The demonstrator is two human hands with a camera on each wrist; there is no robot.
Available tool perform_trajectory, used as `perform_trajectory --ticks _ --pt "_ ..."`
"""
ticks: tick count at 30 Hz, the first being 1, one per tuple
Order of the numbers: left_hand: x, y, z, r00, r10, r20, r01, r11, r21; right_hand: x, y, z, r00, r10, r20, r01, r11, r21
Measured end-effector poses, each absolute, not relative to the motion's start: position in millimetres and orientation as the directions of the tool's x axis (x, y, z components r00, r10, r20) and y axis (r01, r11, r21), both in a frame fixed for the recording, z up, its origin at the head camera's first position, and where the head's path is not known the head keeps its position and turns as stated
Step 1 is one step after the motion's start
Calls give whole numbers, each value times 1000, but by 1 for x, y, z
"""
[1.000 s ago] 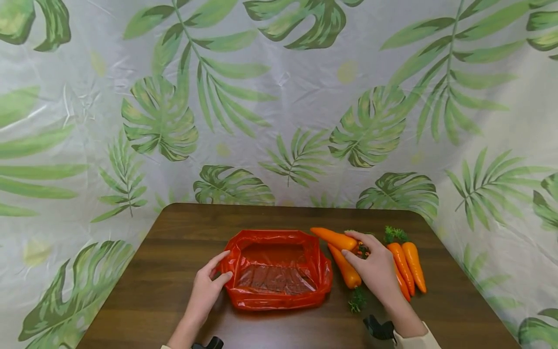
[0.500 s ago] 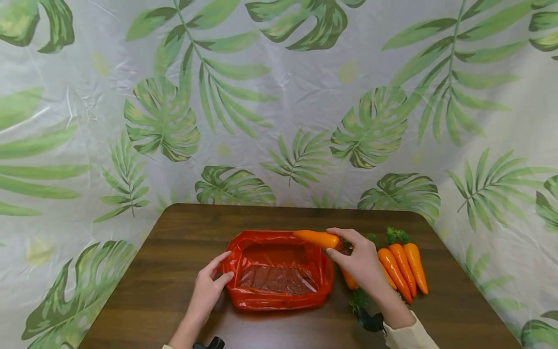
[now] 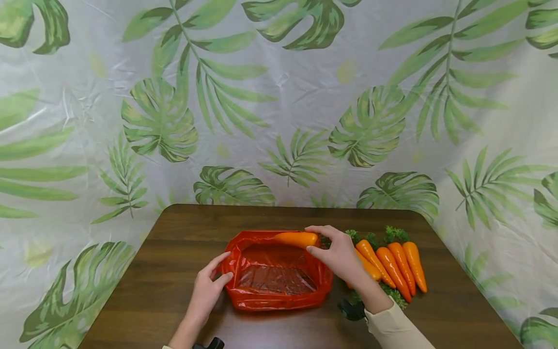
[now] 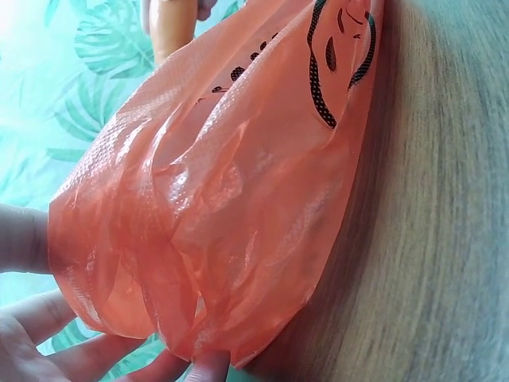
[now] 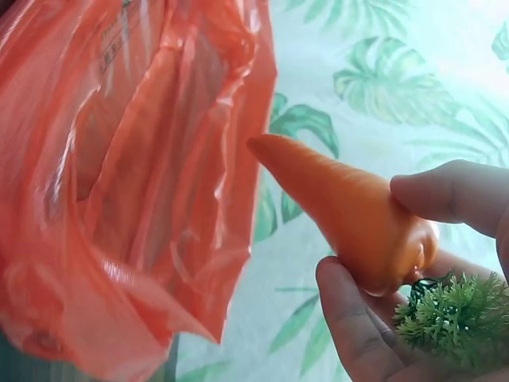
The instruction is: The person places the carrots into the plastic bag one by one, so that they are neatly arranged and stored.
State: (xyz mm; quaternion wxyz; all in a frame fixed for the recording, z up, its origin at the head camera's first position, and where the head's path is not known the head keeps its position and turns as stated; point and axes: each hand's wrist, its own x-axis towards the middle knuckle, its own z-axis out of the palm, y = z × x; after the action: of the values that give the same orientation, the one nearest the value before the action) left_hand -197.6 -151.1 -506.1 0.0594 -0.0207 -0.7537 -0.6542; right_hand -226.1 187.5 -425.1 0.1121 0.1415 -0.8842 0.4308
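An open red plastic bag (image 3: 279, 301) stands on the table with its mouth spread wide. My left hand (image 3: 207, 289) holds its left side, thumb and fingers at the rim; in the left wrist view the fingertips (image 4: 208, 366) are against the bag's edge. My right hand (image 3: 335, 249) grips an orange carrot (image 3: 296, 239) by its thick end. That carrot, with a green leafy top (image 5: 457, 318), overlaps the bag's far right rim in the head view, its tip pointing left.
Several more carrots (image 3: 393, 271) with green tops lie side by side on the dark wooden table (image 3: 174, 261), right of the bag. Behind the table hangs a leaf-patterned curtain (image 3: 301, 106). Black wrist-camera parts (image 3: 350, 309) sit below the right hand.
My right hand has carried the carrot left, from above the other carrots to the bag's far right rim. The left hand stays at the bag's left side.
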Motion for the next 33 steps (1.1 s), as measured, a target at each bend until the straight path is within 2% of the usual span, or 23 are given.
perform_trajectory --ticks 16,33 --pt "-198 -151 -507 -993 -45 107 100 137 986 -247 156 -442 -952 -198 235 -306 571 -762" --pt "-197 -151 -506 -992 -39 124 118 133 984 -262 146 -468 -940 -306 151 -309 581 -753"
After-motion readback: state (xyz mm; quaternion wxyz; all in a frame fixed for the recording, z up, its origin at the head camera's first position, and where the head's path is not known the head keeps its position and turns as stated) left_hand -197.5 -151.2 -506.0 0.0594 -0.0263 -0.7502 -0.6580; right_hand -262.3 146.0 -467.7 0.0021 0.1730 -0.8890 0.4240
